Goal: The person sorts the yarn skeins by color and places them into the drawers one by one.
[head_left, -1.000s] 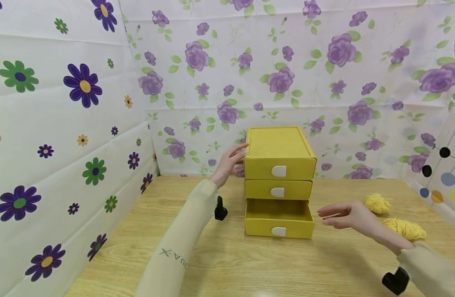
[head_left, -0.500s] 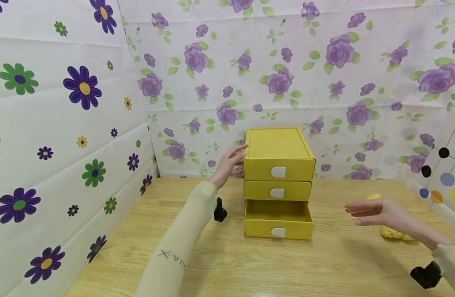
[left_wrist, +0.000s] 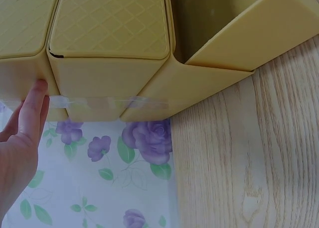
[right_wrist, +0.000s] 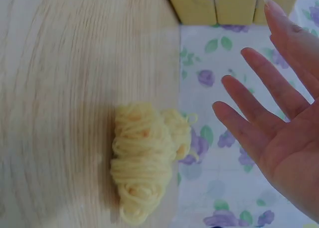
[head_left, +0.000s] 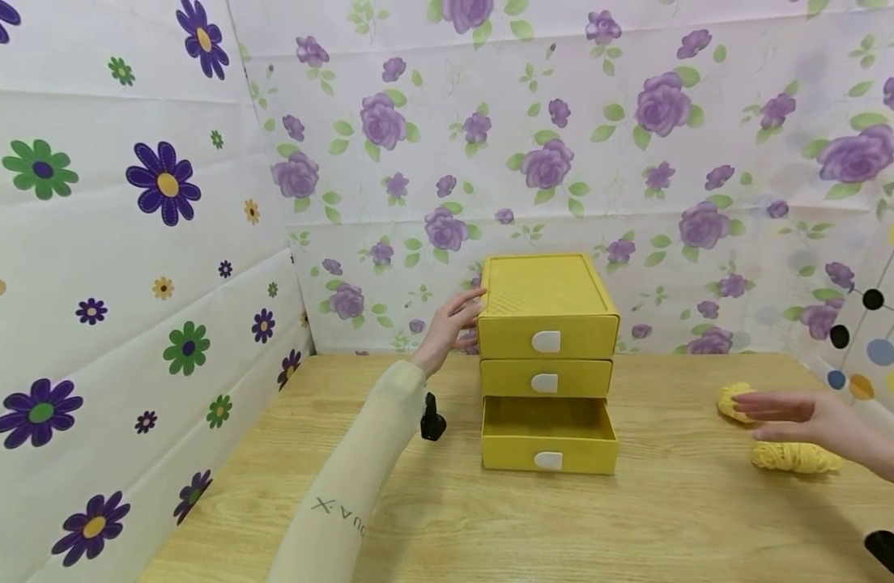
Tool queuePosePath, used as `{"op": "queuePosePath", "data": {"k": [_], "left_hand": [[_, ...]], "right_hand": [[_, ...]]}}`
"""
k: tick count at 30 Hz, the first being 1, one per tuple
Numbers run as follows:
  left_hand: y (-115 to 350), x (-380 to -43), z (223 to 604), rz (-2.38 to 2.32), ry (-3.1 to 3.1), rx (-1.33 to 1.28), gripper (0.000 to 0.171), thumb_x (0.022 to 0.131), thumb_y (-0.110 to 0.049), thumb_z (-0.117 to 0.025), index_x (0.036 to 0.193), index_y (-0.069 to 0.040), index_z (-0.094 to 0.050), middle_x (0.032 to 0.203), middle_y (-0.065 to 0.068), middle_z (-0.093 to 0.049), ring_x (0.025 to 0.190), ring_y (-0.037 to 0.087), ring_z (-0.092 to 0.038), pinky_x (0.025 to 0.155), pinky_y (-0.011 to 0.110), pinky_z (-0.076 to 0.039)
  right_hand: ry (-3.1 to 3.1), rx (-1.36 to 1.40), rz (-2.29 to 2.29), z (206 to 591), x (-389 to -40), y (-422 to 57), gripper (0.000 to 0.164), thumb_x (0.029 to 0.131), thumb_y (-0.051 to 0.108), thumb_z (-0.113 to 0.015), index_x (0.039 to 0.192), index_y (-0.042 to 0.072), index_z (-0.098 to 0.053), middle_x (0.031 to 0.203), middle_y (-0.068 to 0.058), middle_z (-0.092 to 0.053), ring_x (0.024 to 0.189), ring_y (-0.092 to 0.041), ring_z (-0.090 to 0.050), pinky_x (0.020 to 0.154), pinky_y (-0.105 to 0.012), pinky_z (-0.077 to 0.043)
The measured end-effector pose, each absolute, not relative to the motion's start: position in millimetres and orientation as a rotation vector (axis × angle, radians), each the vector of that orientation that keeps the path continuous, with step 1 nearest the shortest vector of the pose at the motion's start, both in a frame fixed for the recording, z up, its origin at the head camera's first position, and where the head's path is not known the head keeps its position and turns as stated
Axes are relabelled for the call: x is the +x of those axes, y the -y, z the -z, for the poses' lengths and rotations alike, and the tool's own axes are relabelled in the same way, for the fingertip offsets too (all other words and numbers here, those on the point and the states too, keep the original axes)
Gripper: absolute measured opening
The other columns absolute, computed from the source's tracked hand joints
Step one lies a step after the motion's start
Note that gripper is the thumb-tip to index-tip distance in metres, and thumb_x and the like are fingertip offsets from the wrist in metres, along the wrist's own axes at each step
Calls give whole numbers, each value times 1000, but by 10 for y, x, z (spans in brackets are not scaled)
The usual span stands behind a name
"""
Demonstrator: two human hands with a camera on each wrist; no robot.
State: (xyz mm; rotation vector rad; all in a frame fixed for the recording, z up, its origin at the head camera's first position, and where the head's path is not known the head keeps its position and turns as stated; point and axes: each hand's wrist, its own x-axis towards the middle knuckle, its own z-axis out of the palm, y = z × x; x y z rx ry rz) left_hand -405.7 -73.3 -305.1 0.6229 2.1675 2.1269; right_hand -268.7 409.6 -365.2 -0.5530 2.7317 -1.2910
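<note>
A yellow three-drawer box (head_left: 549, 283) stands on the wooden table, each drawer with a white pull tab. Its bottom drawer (head_left: 549, 455) is pulled out, and no object shows inside; the upper two are closed. With straight fingers my left hand (head_left: 445, 330) touches the box's left side near the top, as the left wrist view (left_wrist: 22, 138) also shows. My right hand (head_left: 829, 425) is held over the table at the right, fingers spread and holding nothing. Close below it lie a long skein of yellow yarn (head_left: 797, 457) and a smaller yellow yarn ball (head_left: 734, 402).
Behind the table (head_left: 389, 518) hangs a white cloth with purple roses (head_left: 389, 121). Another cloth with daisies (head_left: 90, 243) lines the left side, and a dotted one (head_left: 884, 324) the right.
My right hand has moved right, away from the open drawer to over the yarn. My left hand stays against the box.
</note>
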Motion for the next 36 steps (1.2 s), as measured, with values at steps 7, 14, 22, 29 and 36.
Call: {"op": "queuePosePath", "data": {"k": [7,14,22,29,36], "left_hand": [[754,-4068,3063,-2140,-2167,622,39,92,-31,-54,130,-23,-51,119,7,-49,100,29,-51,78,44,-46],[762,-4074,3061,-2131,-2174,635,40,91,-32,-55,130,-25,-51,119,7,-48,101,29,-51,79,44,-46],[759,-4059,3046,-2125,-2176,642,40,92,-31,-54,131,-23,-50,120,7,-48,102,30,-50,76,39,-48],[746,-4058,3042,-2126,-2178,641,39,93,-29,-53,131,-22,-50,119,8,-48,101,30,-50,76,41,-48],[745,-4068,3053,-2119,-2168,637,40,92,-30,-54,131,-22,-50,120,8,-47,102,31,-49,78,45,-46]], "right_hand": [[-2899,-404,1134,3729,-2688,-4254,66,83,34,-65,132,-4,-42,124,-25,-47,103,-26,-54,75,-41,-47],[-3009,-431,985,3844,-2743,-4446,58,81,32,-67,123,-5,-51,116,-25,-52,105,-48,-42,71,-48,-46],[-3139,-567,800,3989,-2779,-4642,42,78,25,-72,115,7,-63,106,9,-59,96,-26,-56,65,-53,-46],[-3091,-610,756,4110,-2800,-4732,42,77,25,-72,117,11,-62,107,-7,-62,91,-45,-54,64,-54,-46],[-3018,-707,853,4215,-2836,-4775,49,72,22,-75,117,9,-61,108,22,-53,90,5,-50,65,-34,-50]]}}
